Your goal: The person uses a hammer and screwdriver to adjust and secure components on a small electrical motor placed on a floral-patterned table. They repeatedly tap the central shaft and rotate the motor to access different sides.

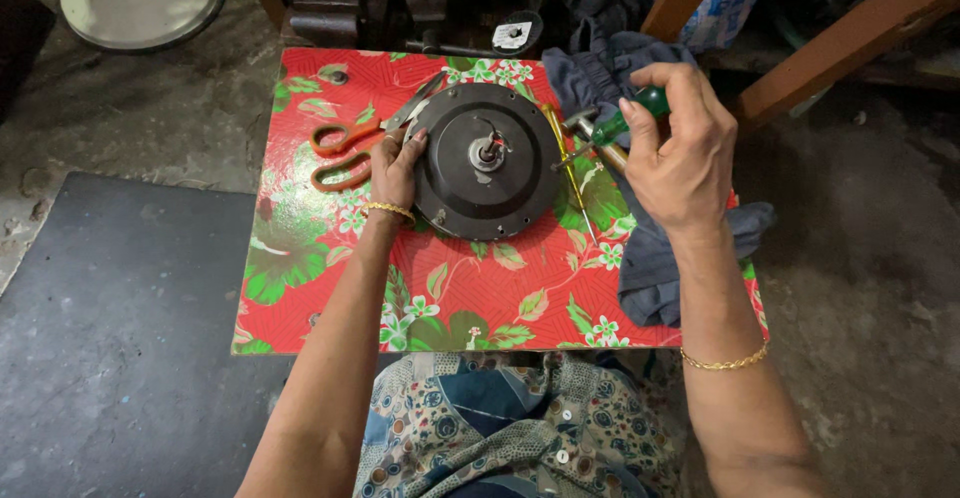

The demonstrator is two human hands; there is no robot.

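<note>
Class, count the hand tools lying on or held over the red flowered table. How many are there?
3. Orange-handled scissors lie left of the round motor housing; a green-handled screwdriver is in the right hand; a hammer lies beneath it on the blue cloth. Others may be hidden.

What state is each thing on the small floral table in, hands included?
Round dark motor housing: flat on the table, shaft up.
Left hand: resting on the housing's left edge.
Right hand: closed on the green-handled screwdriver, tip at the housing's right rim.
Orange scissors: lying flat, closed.
Hammer: lying down, mostly hidden.
Blue cloth: crumpled over the table's right edge.
Floral table: level.
</note>
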